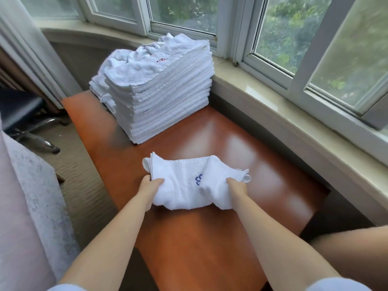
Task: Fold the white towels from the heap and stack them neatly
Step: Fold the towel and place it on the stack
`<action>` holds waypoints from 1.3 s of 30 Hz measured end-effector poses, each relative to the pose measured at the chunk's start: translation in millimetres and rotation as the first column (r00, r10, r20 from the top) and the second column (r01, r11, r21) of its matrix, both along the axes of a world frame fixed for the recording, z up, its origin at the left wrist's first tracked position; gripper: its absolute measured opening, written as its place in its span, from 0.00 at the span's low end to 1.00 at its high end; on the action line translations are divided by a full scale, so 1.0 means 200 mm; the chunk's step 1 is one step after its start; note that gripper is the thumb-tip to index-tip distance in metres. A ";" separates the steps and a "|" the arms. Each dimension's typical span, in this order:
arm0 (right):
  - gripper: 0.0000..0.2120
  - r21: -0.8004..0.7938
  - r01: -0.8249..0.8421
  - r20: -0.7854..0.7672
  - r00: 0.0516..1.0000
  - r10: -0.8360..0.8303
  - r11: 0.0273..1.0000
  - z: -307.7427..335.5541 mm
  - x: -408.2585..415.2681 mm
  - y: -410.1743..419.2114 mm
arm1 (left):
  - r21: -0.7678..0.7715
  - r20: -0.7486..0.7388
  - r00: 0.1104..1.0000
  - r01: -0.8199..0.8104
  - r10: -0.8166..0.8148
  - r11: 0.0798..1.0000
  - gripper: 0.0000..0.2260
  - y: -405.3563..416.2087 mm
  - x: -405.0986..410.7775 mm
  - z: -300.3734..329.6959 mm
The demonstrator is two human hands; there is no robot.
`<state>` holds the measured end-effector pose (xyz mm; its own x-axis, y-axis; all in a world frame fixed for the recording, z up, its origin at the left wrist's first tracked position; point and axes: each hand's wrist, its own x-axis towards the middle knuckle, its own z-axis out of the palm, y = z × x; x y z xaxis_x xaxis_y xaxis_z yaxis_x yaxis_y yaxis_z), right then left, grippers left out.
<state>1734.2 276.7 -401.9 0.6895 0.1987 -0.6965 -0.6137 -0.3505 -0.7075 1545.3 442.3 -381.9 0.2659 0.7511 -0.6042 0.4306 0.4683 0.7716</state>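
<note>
From the head camera, a reddish-brown wooden surface (210, 238) runs away from the person toward a curved bay of windows (273, 28), with a pale stone sill (262, 106) along its right side.

Near the middle of the surface lies a white towel (189, 185), partly folded and rumpled, with a small blue embroidered mark facing up. The left hand (150, 186) grasps the towel's left end, thumb on top of the cloth and fingers tucked under the edge. The right hand (237, 186) grasps the right end the same way, its grip closed on a bunched fold, with a loose corner of the towel poking out just beyond it. Both forearms reach in from the bottom of the picture, and pale sleeve cuffs show at the lower edge.

Further back, well apart from the held towel, stands a tall stack of folded white towels (168, 106), its edges fairly even and its right side close to the sill. On top of and behind it sits a crumpled heap of white towels (130, 59), one showing a red mark.

At the left are a curtain (23, 49), a dark chair with a metal base (25, 122) on carpet, and pale bedding (27, 206) in the near corner.
</note>
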 end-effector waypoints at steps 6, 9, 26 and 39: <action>0.13 0.137 -0.045 0.041 0.998 0.040 0.989 0.20 -0.29 0.10 | 0.103 0.087 0.994 0.057 -0.066 0.993 0.09 0.03 -0.13 0.18; 0.11 0.178 -0.020 0.100 0.995 0.002 0.984 0.31 -0.48 0.19 | 0.147 0.135 0.984 0.099 -0.119 0.984 0.09 0.08 -0.24 0.26; 0.17 0.344 -0.006 0.246 0.965 -0.084 0.939 0.87 -1.11 0.88 | -0.001 0.510 0.852 0.138 -0.118 0.990 0.05 0.66 -0.73 0.79; 0.20 0.532 -0.207 0.197 0.973 0.117 0.821 1.19 -0.89 1.96 | -0.037 0.663 0.730 0.251 -0.164 0.967 0.10 1.64 -0.57 1.14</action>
